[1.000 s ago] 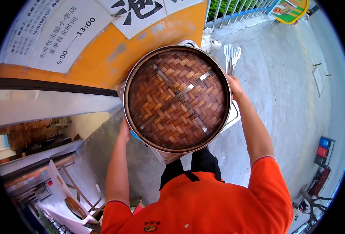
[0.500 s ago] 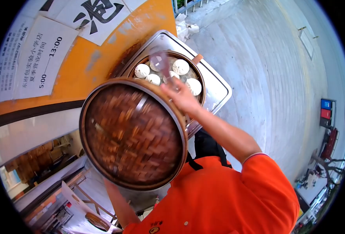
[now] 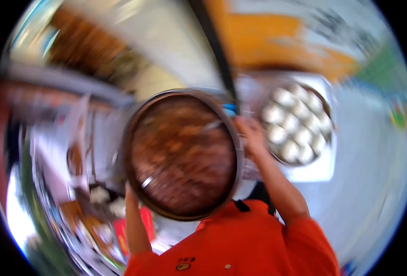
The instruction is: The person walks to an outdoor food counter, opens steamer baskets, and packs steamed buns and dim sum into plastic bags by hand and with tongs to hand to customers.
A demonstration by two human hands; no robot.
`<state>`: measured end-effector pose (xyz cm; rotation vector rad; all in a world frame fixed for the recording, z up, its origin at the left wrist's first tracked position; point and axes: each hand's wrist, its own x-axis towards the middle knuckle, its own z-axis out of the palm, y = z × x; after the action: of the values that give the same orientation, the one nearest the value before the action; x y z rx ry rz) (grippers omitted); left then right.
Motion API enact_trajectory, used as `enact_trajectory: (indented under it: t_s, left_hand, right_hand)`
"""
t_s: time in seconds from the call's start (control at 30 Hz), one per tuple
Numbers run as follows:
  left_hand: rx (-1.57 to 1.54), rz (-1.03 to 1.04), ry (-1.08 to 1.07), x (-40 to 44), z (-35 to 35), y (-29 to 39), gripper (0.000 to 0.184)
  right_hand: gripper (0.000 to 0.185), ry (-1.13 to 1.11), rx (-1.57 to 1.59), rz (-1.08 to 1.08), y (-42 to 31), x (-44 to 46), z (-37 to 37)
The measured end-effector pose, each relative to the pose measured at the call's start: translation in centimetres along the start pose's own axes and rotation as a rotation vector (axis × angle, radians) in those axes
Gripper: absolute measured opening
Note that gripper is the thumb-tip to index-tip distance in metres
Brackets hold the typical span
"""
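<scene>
A round, woven bamboo steamer lid (image 3: 185, 156) with a dark rim is held level in front of my chest. My left hand (image 3: 129, 189) is at its lower left edge, fingers hidden beneath. At the right rim, my right hand (image 3: 248, 131) grips the side, smeared by motion; I cannot make out any utensil in it. Whether a basket sits under the lid cannot be seen. To the right stands a round steamer basket (image 3: 331, 112) filled with several white buns (image 3: 291, 123).
The basket stands on a pale metal-topped stand (image 3: 323, 172) against an orange wall (image 3: 263, 41). A small blue thing (image 3: 229, 109) shows by the lid's upper right rim. Blurred shelving and goods lie at lower left. Grey pavement (image 3: 369, 184) stretches off to the right.
The view has swung left, and the lid is in front of my body, away from the basket. My right hand has left the buns and its blurred translucent utensil no longer shows. More buns are visible.
</scene>
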<state>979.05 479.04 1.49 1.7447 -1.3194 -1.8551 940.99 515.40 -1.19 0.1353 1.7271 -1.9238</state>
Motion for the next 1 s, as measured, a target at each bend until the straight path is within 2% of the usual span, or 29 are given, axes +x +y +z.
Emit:
enact_trajectory:
  t_s: [0.03, 0.07, 0.1, 0.13, 0.17, 0.2, 0.23, 0.27, 0.37, 0.4, 0.43, 0.47, 0.53, 0.57, 0.63, 0.7, 0.8, 0.87, 0.93, 1.0]
  left_hand:
    - [-0.036, -0.014, 0.013, 0.9, -3.0, -1.1, 0.046]
    - [-0.075, -0.019, 0.015, 2.1, -5.9, -2.1, 0.046]
    - [-0.126, 0.048, -0.013, 6.4, -9.0, -4.4, 0.047]
    - [-0.048, 0.094, 0.027, 3.4, -7.4, -0.5, 0.054]
    - [-0.254, 0.047, -0.03, 6.1, -11.4, -1.6, 0.062]
    - [-0.28, 0.186, -0.132, 9.2, -13.9, -2.5, 0.07]
    - [-0.271, 0.192, -0.117, 11.1, -17.4, -2.7, 0.075]
    - [-0.292, 0.141, -0.098, 11.1, -21.1, -1.8, 0.079]
    - [-0.334, 0.101, 0.057, 9.9, -30.9, 2.4, 0.082]
    - [-0.268, 0.105, 0.138, 6.9, -27.7, 4.4, 0.081]
    - [-0.242, 0.074, 0.191, 6.5, -28.1, 4.7, 0.08]
    - [-0.301, 0.056, 0.192, 9.0, -33.2, 4.3, 0.076]
    - [-0.359, 0.051, 0.194, 9.3, -36.3, 6.7, 0.075]
    - [-0.373, 0.061, 0.237, 9.9, -38.2, 8.5, 0.076]
    - [-0.383, 0.077, 0.29, 12.0, -41.9, 11.3, 0.075]
    - [-0.403, 0.079, 0.345, 16.8, -47.8, 14.1, 0.075]
    - [-0.435, 0.053, 0.454, 22.3, -52.7, 16.4, 0.079]
    - [-0.4, 0.013, 0.62, 28.3, -57.2, 16.2, 0.083]
    - [-0.457, -0.071, 0.614, 30.4, -60.7, 20.1, 0.082]
    - [-0.492, -0.09, 0.615, 34.3, -64.7, 21.8, 0.083]
  right_hand:
    - [0.048, 0.037, -0.231, 0.029, 0.5, 0.7, 2.5]
    - [0.046, -0.065, -0.186, -0.013, -1.3, -0.6, 6.2]
    - [0.051, -0.19, -0.261, -0.128, -0.1, 0.9, 7.9]
    - [0.055, -0.179, -0.219, -0.039, 1.4, 2.0, 10.4]
    - [0.063, -0.128, -0.243, 0.022, 2.1, 2.0, 14.2]
    - [0.072, -0.115, -0.139, 0.03, 2.7, 1.8, 18.0]
    - [0.078, -0.236, -0.078, 0.079, 3.3, 2.4, 21.7]
    - [0.077, -0.266, -0.129, 0.043, 3.1, 1.6, 26.4]
    - [0.075, -0.421, -0.213, 0.08, 4.1, 1.7, 39.9]
    - [0.075, -0.483, -0.141, 0.137, 3.8, 4.9, 37.7]
    - [0.075, -0.568, -0.181, 0.121, 3.3, 5.0, 39.3]
    - [0.076, -0.528, -0.229, 0.179, 4.4, 4.9, 44.7]
    - [0.077, -0.624, -0.242, 0.212, 4.8, 6.5, 50.8]
    - [0.079, -0.652, -0.177, 0.229, 2.6, 1.0, 57.2]
    - [0.079, -0.747, -0.173, 0.246, 4.4, 3.9, 64.9]
    - [0.078, -0.829, -0.156, 0.216, 6.3, 5.5, 75.1]
    - [0.074, -0.908, -0.163, 0.321, 8.5, 7.9, 86.7]
    - [0.068, -0.963, -0.186, 0.349, 11.0, 10.4, 94.7]
    - [0.059, -1.054, -0.215, 0.376, 13.0, 13.2, 102.1]
    - [0.062, -1.042, -0.225, 0.406, 11.6, 9.8, 109.9]
